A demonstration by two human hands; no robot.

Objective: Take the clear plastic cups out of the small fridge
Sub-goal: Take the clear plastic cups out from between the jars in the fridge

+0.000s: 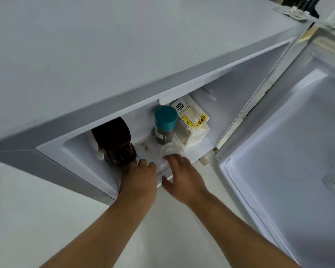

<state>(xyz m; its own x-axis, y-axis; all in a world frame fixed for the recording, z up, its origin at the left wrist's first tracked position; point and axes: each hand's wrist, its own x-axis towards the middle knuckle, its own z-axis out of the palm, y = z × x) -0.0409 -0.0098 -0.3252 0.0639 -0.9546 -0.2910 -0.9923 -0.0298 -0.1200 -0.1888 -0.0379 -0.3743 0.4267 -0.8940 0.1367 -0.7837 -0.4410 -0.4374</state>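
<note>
The small grey fridge (104,55) stands with its door swung wide to the right. On its white floor a clear plastic cup (169,149) stands near the front edge, in front of the teal-capped jar. My right hand (182,176) reaches in just below the cup, fingers spread, fingertips close to its rim and nothing held. My left hand (140,178) is at the fridge's front lip, beside the dark bottle; its fingers curl downward and whether they grip anything is hidden. A second clear cup may lie between the hands, too faint to tell.
Inside the fridge are a dark brown bottle (115,141) at the left, a jar with a teal cap (165,124) in the middle and a bagged loaf of bread (191,125) with a yellow label at the right. The open door (290,144) fills the right side. Pale floor lies below.
</note>
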